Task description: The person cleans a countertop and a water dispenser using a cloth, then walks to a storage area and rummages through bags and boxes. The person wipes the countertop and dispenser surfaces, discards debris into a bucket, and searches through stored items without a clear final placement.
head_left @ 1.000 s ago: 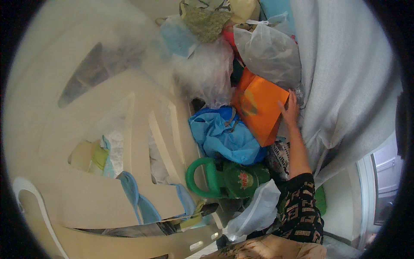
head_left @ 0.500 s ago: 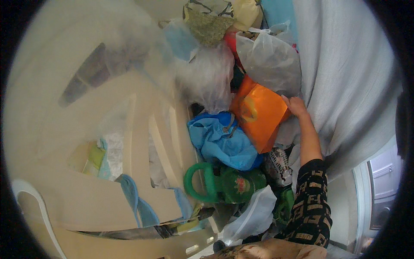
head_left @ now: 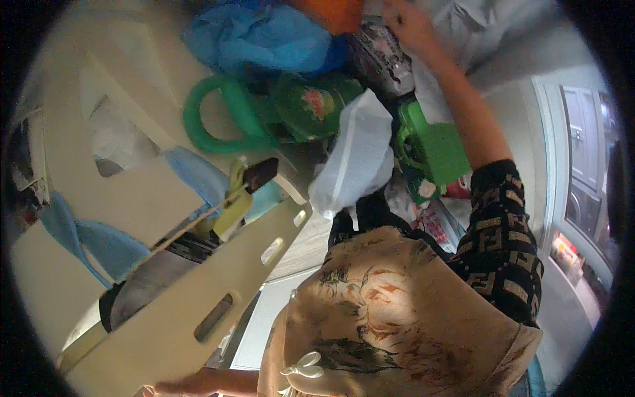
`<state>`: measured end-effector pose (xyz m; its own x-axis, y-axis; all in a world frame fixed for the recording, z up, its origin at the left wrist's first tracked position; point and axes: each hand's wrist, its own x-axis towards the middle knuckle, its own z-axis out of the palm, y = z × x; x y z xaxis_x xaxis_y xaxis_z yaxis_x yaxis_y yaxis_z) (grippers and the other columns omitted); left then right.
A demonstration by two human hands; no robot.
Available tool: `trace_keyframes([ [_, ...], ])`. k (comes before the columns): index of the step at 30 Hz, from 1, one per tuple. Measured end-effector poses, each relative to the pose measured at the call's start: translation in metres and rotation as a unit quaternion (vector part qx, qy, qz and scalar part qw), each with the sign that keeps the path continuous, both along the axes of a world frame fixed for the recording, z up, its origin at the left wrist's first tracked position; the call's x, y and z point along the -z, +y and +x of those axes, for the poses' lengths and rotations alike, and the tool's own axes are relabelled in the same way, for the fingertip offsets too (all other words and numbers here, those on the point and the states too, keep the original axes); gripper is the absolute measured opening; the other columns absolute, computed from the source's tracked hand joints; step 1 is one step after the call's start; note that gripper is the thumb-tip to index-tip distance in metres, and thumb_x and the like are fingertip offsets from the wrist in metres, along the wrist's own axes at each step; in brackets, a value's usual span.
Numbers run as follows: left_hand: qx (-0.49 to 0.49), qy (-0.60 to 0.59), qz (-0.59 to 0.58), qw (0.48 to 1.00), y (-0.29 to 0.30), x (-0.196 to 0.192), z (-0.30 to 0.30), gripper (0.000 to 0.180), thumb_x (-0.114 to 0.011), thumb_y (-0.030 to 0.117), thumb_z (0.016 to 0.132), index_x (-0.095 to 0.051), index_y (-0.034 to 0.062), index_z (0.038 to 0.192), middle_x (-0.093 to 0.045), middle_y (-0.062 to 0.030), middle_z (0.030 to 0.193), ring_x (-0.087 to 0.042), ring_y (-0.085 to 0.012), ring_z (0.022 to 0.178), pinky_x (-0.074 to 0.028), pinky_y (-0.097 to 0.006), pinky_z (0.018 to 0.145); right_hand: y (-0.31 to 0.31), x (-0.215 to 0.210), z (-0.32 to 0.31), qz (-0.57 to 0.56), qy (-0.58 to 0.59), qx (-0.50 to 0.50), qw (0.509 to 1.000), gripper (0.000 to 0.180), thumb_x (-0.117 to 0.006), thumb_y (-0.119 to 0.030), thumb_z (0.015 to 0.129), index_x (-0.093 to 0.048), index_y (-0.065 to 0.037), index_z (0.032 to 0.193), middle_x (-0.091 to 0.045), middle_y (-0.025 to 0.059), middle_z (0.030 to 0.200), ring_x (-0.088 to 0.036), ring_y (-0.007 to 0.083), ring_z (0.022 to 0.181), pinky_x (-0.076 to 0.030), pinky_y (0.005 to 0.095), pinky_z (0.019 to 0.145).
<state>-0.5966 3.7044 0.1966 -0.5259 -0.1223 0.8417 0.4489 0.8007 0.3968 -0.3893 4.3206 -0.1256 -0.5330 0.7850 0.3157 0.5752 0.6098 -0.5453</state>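
Note:
My right hand (head_left: 409,28) reaches to the top edge of the view. It is close to a shiny black-and-white pack (head_left: 383,58), right of the orange bag (head_left: 335,13), which is cut off by that edge. The fingers are blurred, and any grip is unclear. A blue bag (head_left: 261,40) lies left of the pack. Below the blue bag is a green container (head_left: 311,106) with a large ring handle. My left hand (head_left: 149,390) barely shows at the lower left edge, by a cream board, its fingers mostly cut off.
A translucent white plastic bag (head_left: 354,155) stands upright before me. A bright green box (head_left: 440,149) lies under my right forearm. Cream slotted panels (head_left: 192,314) with blue-edged cloth (head_left: 109,248) fill the left. A glazed door frame (head_left: 552,165) stands at right.
The view has tipped down, so the heap sits higher and my clothing shows. My right hand has come away from the orange bag's upper edge, closer to the pack. My left hand has appeared.

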Motion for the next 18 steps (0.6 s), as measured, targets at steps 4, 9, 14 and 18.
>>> trace_keyframes([
  [4, 0.1, -0.008, 0.076, 0.992, 0.021, -0.007, 0.011, 0.055, -0.058, 0.03, 0.092, -0.042, -0.0019, 0.134, -0.053, -0.0188, 0.126, -0.053, -0.0299, 0.111, -0.048, -0.041, 0.09, -0.087, 0.055, 0.084, -0.069, -0.031, 0.042, 0.996, 0.04, -0.057, -0.035, 0.091, -0.061, -0.01, 0.122, -0.065, 0.018, 0.112, -0.063, 0.0376, 0.099, -0.05, 0.0477, 0.087],
  [9, 0.195, -0.037, 0.145, 0.969, 0.033, -0.008, 0.013, 0.048, -0.063, 0.02, 0.092, -0.044, -0.0001, 0.132, -0.056, -0.0141, 0.123, -0.056, -0.0253, 0.107, -0.051, -0.038, 0.086, -0.206, 0.082, 0.186, -0.198, -0.159, 0.101, 0.962, 0.035, -0.058, -0.03, 0.09, -0.064, -0.01, 0.118, -0.066, 0.0138, 0.112, -0.065, 0.0322, 0.097, -0.051, 0.0404, 0.085],
  [14, 0.37, -0.004, 0.165, 0.914, 0.024, 0.001, -0.001, 0.045, -0.076, 0.009, 0.079, -0.056, -0.0008, 0.118, -0.061, -0.0171, 0.12, -0.059, -0.0263, 0.105, -0.052, -0.043, 0.087, -0.291, 0.094, 0.238, -0.273, -0.178, 0.124, 0.937, 0.029, -0.059, -0.029, 0.089, -0.065, -0.008, 0.107, -0.067, 0.0166, 0.101, -0.065, 0.0357, 0.09, -0.05, 0.0432, 0.077],
  [18, 0.483, -0.013, 0.197, 0.853, 0.026, 0.003, -0.029, 0.041, -0.077, 0.008, 0.077, -0.058, -0.0048, 0.111, -0.063, -0.0176, 0.116, -0.061, -0.0248, 0.101, -0.053, -0.04, 0.086, -0.361, 0.099, 0.251, -0.235, -0.102, 0.12, 0.959, 0.028, -0.056, -0.03, 0.087, -0.066, -0.006, 0.097, -0.066, 0.0216, 0.09, -0.063, 0.042, 0.086, -0.049, 0.0517, 0.075],
])
